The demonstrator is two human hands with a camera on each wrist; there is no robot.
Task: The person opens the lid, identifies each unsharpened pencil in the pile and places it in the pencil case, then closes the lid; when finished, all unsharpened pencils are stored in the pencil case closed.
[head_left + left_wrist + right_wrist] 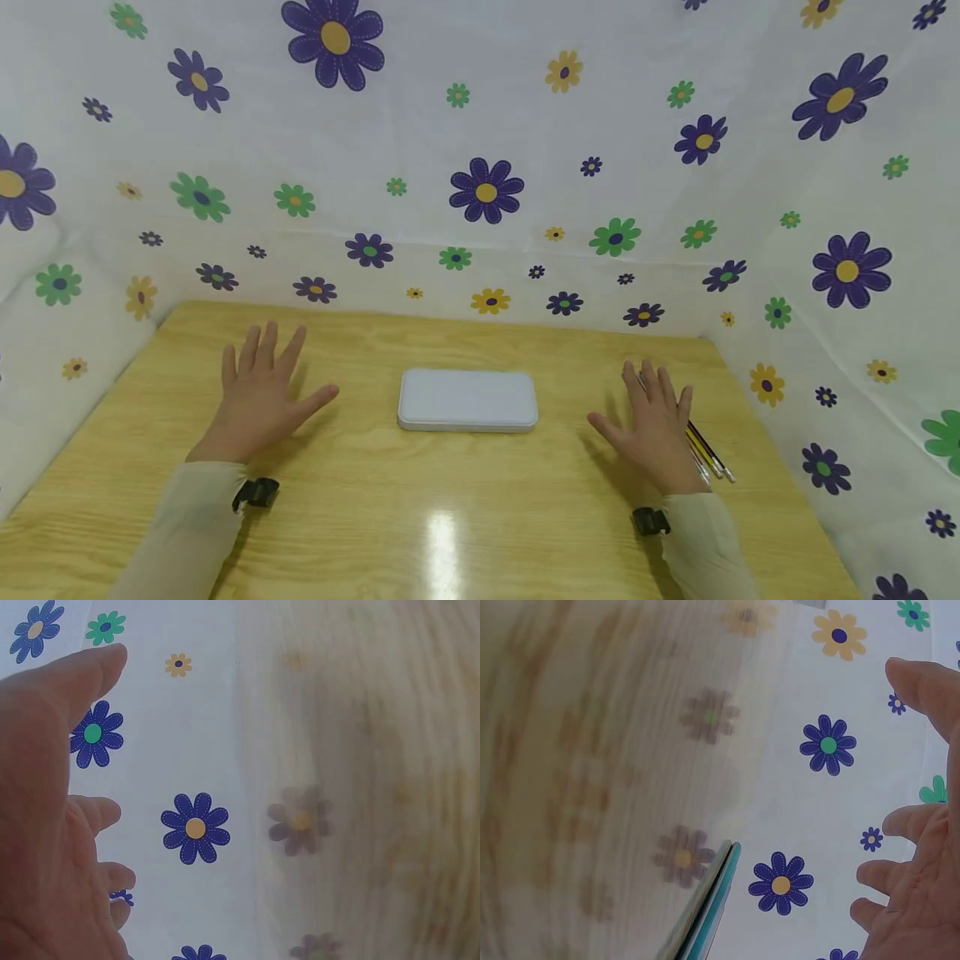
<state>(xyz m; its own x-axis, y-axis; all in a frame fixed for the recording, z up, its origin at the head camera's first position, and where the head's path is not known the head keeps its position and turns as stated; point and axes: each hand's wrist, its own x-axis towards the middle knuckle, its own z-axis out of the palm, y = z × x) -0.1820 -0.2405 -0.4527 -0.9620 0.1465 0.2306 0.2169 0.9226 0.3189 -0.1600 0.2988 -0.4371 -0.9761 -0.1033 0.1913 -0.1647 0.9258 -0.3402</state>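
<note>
A white rectangular case (468,401) with rounded corners lies on the wooden table between the two hands. To its left, my left hand (258,400) is spread palm down with straight fingers, holding nothing. On the other side my right hand (651,429) is likewise spread, with nothing in its grasp. Several pencils (705,452) lie under and beside the right hand, partly hidden by it; one is yellow and black. The right wrist view shows the tips of slim sticks, one teal (712,904), apart from the fingers (922,686). The left wrist view has only the left hand (45,795) near the cloth.
A white cloth (420,133) printed with flowers hangs behind the wooden table (337,517) and along both sides. Black wrist bands (257,493) sit at both cuffs. A bright light reflection falls on the table's front middle.
</note>
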